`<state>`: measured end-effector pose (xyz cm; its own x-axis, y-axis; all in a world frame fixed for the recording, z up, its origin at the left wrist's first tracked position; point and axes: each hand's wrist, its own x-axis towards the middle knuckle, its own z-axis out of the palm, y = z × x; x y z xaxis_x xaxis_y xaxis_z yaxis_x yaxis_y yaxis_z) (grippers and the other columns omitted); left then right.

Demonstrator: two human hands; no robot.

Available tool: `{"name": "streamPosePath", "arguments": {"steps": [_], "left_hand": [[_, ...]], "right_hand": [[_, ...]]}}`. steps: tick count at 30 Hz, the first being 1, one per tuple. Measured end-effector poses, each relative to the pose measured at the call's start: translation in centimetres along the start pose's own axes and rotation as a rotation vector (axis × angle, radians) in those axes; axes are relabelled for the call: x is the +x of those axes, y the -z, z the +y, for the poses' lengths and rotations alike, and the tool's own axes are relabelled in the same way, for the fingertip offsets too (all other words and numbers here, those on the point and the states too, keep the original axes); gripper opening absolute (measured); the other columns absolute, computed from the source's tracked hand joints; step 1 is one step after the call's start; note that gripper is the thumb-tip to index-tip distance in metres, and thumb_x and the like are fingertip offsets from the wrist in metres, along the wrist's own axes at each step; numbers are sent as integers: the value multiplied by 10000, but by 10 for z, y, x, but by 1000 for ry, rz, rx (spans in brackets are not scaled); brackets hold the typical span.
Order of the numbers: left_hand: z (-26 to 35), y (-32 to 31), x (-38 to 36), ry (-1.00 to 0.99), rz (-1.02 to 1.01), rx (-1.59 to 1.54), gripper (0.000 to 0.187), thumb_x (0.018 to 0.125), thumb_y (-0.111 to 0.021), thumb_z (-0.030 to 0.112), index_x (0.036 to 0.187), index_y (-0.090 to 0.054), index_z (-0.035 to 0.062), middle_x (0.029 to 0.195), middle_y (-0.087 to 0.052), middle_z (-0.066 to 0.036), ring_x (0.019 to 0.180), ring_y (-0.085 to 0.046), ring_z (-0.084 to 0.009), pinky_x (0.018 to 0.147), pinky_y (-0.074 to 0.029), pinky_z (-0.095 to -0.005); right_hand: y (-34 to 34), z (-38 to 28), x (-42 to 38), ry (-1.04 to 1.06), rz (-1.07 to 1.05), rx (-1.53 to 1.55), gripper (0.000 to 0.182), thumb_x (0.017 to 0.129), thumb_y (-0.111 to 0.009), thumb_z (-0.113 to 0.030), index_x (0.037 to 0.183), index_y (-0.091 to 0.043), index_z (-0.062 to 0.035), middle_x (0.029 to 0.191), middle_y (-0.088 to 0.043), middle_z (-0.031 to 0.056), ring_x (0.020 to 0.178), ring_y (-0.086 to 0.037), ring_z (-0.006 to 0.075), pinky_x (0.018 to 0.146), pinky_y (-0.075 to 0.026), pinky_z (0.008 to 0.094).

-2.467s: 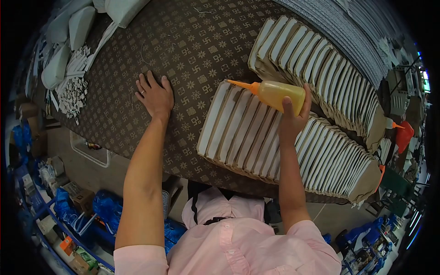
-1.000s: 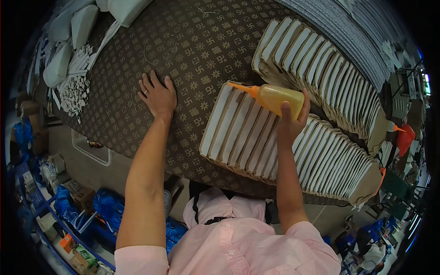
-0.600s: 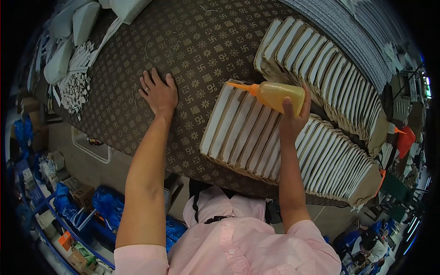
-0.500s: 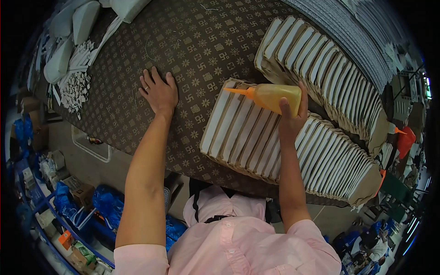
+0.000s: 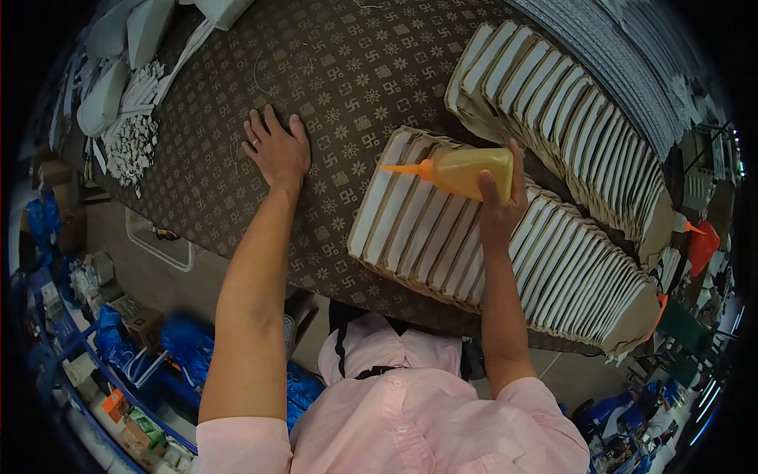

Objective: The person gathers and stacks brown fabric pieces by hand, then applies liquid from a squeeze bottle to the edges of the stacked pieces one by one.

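Note:
My right hand [image 5: 504, 183] is wrapped round a squeeze bottle [image 5: 462, 171] of yellowish liquid with an orange nozzle. The bottle lies sideways in the grip, its tip pointing left over the front row of overlapping pieces [image 5: 442, 237], brown with white strips. A second row of such pieces [image 5: 545, 87] fans out behind it. To the left, my left hand [image 5: 278, 154] rests flat on the patterned brown table cover [image 5: 339, 103], fingers spread, a ring on one finger. Nothing is in that hand.
White offcuts [image 5: 130, 154] and pale padded shapes [image 5: 103, 99] lie at the table's left end. Long grey strips [image 5: 608, 63] are stacked at the far right. A red object [image 5: 702, 246] with an orange tip sits beyond the rows. Blue shelving [image 5: 87, 347] with bags stands at lower left.
The bottle in my right hand has shifted slightly left and down, with its nozzle nearer the left end of the front row. My left hand stays spread on the table.

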<state>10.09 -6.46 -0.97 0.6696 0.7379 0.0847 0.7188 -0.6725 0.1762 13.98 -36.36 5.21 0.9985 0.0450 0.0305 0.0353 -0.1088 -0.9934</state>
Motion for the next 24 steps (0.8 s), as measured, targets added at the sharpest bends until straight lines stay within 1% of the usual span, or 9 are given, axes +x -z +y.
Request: {"name": "streamPosePath", "arguments": {"steps": [2, 5, 8, 18, 21, 23, 24], "left_hand": [[-1, -1, 0, -1, 3, 1, 545, 899, -332, 401, 1349, -274, 98, 1420, -202, -132, 1327, -143, -304, 1073, -111, -479], [-2, -2, 1, -2, 1, 16, 545, 899, -331, 402, 1347, -275, 97, 1420, -200, -132, 1326, -145, -307, 1072, -114, -480], [-1, -2, 2, -5, 0, 13, 547, 899, -328, 404, 1347, -271, 95, 1419, -200, -135, 1324, -148, -311, 1071, -117, -481], [-1, -1, 1, -4, -7, 16, 554, 900, -321, 405, 1349, -264, 86, 1417, -203, -144, 1323, -151, -317, 1071, -116, -478], [-1, -1, 1, -4, -2, 13, 554, 900, -320, 405, 1348, -265, 85, 1416, -207, -149, 1323, -153, -320, 1070, -118, -480], [-2, -2, 1, -2, 0, 18, 553, 900, -319, 406, 1347, -266, 85, 1415, -209, -151, 1322, -155, -321, 1069, -118, -481], [-2, -2, 1, -5, 5, 14, 552, 900, -319, 406, 1345, -268, 84, 1414, -210, -153, 1322, -155, -321, 1069, -118, -482]], "right_hand": [[0, 4, -5, 8, -36, -13, 640, 800, -659, -330, 1308, -390, -50, 1042, -549, 56, 930, -532, 112, 804, -448, 261], [-2, 6, -12, -1, -43, 61, 605, 806, -658, -289, 1300, -404, -48, 1078, -544, 59, 941, -531, 113, 817, -443, 260], [0, 9, -18, -12, -57, 49, 595, 800, -666, -262, 1292, -414, -40, 1118, -536, 64, 947, -528, 113, 824, -440, 259], [1, 10, -41, -19, -120, 76, 587, 796, -666, -214, 1286, -413, -13, 1190, -508, 80, 976, -522, 119, 835, -441, 265], [0, 10, -44, 7, -122, 29, 583, 794, -668, -197, 1284, -414, -11, 1204, -502, 80, 982, -520, 120, 836, -441, 264], [-3, 3, -44, -42, -81, 130, 574, 793, -668, -180, 1281, -417, -12, 1224, -493, 81, 992, -517, 120, 847, -434, 261], [-3, 3, -45, -44, -84, 133, 574, 793, -668, -180, 1281, -417, -12, 1224, -493, 81, 992, -517, 120, 847, -434, 261]]}}
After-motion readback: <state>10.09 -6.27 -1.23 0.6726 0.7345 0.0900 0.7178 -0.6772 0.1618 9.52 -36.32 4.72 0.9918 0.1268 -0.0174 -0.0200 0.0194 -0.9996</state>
